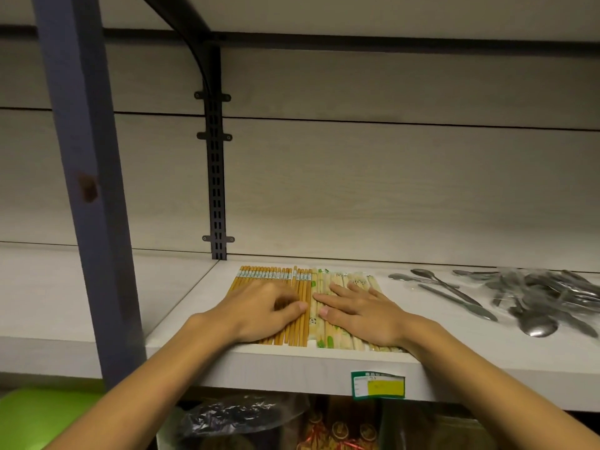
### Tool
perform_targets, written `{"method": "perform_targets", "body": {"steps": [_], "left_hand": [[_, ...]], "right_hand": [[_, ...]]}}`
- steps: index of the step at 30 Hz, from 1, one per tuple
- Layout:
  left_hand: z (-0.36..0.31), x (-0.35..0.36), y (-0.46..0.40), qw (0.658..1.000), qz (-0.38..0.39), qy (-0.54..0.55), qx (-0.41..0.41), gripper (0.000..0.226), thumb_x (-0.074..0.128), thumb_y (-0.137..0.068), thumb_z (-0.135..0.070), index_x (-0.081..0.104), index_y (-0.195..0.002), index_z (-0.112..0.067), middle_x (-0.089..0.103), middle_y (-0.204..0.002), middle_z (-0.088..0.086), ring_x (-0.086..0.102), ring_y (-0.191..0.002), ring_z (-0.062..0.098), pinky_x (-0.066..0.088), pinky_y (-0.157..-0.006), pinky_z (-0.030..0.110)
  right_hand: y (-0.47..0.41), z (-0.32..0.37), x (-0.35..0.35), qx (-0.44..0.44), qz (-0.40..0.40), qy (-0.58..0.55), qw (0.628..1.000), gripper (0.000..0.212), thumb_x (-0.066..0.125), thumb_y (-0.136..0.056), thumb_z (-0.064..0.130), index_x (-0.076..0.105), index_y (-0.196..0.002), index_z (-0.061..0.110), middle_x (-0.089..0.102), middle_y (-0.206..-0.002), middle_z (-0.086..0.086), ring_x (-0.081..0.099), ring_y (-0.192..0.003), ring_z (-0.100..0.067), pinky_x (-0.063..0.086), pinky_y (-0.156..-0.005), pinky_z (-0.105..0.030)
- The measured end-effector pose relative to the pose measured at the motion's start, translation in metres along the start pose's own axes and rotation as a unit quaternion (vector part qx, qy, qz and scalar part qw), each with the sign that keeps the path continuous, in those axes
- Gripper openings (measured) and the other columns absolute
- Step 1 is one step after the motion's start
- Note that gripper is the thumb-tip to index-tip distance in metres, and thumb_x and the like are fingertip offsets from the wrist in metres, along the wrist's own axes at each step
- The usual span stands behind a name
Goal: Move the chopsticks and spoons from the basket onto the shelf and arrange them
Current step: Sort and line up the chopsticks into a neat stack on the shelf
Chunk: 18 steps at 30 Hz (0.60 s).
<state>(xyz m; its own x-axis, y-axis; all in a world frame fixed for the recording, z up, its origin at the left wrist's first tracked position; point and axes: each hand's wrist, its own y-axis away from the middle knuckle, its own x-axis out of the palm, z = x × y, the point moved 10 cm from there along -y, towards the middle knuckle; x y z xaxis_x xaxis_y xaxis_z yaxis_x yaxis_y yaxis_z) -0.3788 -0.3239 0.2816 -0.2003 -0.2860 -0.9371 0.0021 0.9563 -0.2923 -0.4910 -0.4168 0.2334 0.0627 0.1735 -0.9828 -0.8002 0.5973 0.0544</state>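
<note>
Brown wooden chopsticks lie in a flat row on the white shelf, running front to back. Right beside them lie pale chopsticks in green-printed wrappers. My left hand rests palm down on the brown row, fingers curled. On the pale wrapped row lies my right hand, flat with its fingers spread. Neither hand grips anything. Metal spoons, some in clear plastic bags, lie in a loose heap at the right of the shelf. No basket is in view.
A blue-grey post stands at the left in front of the shelf. A black slotted bracket runs up the back wall. A green and yellow price label sticks to the shelf's front edge. Bagged goods fill the shelf below.
</note>
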Motion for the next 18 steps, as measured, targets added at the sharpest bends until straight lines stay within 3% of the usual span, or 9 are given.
{"method": "perform_targets", "body": {"steps": [2, 5, 10, 12, 14, 16, 18], "left_hand": [[-0.001, 0.007, 0.000, 0.999, 0.007, 0.030, 0.011, 0.047, 0.042, -0.093, -0.057, 0.069, -0.116, -0.026, 0.062, -0.126, -0.011, 0.054, -0.117, 0.008, 0.045, -0.099, 0.038], [0.004, 0.004, 0.004, 0.996, -0.020, 0.087, 0.011, 0.047, 0.043, -0.091, -0.058, 0.076, -0.094, -0.025, 0.068, -0.104, -0.009, 0.059, -0.095, 0.004, 0.049, -0.086, 0.037], [0.006, -0.001, 0.001, 0.997, -0.042, 0.067, -0.018, 0.048, 0.042, -0.090, -0.061, 0.073, -0.093, -0.025, 0.067, -0.092, -0.010, 0.058, -0.084, 0.005, 0.051, -0.076, 0.037], [0.006, -0.003, -0.003, 0.998, -0.046, 0.019, -0.033, 0.050, 0.037, -0.088, -0.067, 0.068, -0.104, -0.032, 0.066, -0.108, -0.011, 0.058, -0.101, 0.011, 0.048, -0.088, 0.039], [0.015, 0.009, -0.007, 0.996, 0.008, -0.051, -0.078, 0.063, 0.025, -0.083, -0.077, 0.049, -0.131, -0.044, 0.045, -0.144, -0.008, 0.038, -0.134, 0.020, 0.025, -0.111, 0.052], [0.028, 0.027, -0.005, 0.984, 0.091, -0.059, -0.142, 0.076, 0.009, -0.074, -0.088, 0.018, -0.142, -0.056, 0.011, -0.160, -0.010, 0.007, -0.147, 0.026, -0.001, -0.111, 0.063], [0.033, 0.042, -0.003, 0.972, 0.146, -0.046, -0.176, 0.083, 0.000, -0.063, -0.094, 0.001, -0.140, -0.063, -0.005, -0.161, -0.012, -0.007, -0.148, 0.028, -0.010, -0.107, 0.067]], "right_hand": [[0.000, 0.000, 0.000, 0.001, -0.002, -0.004, 1.000, 0.057, 0.014, -0.086, 0.078, 0.012, -0.141, 0.063, 0.002, -0.161, 0.015, -0.006, -0.149, -0.018, -0.007, -0.118, -0.046], [0.000, 0.000, 0.000, 0.001, -0.001, -0.008, 1.000, 0.057, 0.014, -0.086, 0.078, 0.013, -0.141, 0.063, 0.003, -0.161, 0.015, -0.006, -0.149, -0.018, -0.007, -0.118, -0.046], [0.001, 0.002, -0.004, -0.001, -0.013, -0.015, 1.000, 0.057, 0.018, -0.088, 0.076, 0.017, -0.142, 0.060, 0.007, -0.161, 0.013, -0.002, -0.149, -0.020, -0.003, -0.119, -0.048], [0.004, 0.004, -0.008, -0.003, -0.027, -0.024, 0.999, 0.057, 0.021, -0.089, 0.075, 0.020, -0.143, 0.058, 0.010, -0.162, 0.010, 0.001, -0.149, -0.021, 0.000, -0.119, -0.049], [0.007, 0.006, -0.013, -0.004, -0.047, -0.023, 0.999, 0.058, 0.023, -0.089, 0.073, 0.021, -0.144, 0.056, 0.013, -0.162, 0.007, 0.006, -0.149, -0.020, 0.004, -0.119, -0.050], [0.009, 0.007, -0.016, 0.002, -0.060, 0.017, 0.998, 0.062, 0.017, -0.087, 0.077, 0.020, -0.145, 0.055, 0.014, -0.161, 0.005, 0.008, -0.149, -0.021, 0.001, -0.118, -0.053], [0.011, 0.005, -0.018, 0.019, -0.064, 0.063, 0.996, 0.071, 0.007, -0.079, 0.084, 0.017, -0.144, 0.057, 0.012, -0.162, 0.006, 0.005, -0.149, -0.024, -0.007, -0.115, -0.058]]}}
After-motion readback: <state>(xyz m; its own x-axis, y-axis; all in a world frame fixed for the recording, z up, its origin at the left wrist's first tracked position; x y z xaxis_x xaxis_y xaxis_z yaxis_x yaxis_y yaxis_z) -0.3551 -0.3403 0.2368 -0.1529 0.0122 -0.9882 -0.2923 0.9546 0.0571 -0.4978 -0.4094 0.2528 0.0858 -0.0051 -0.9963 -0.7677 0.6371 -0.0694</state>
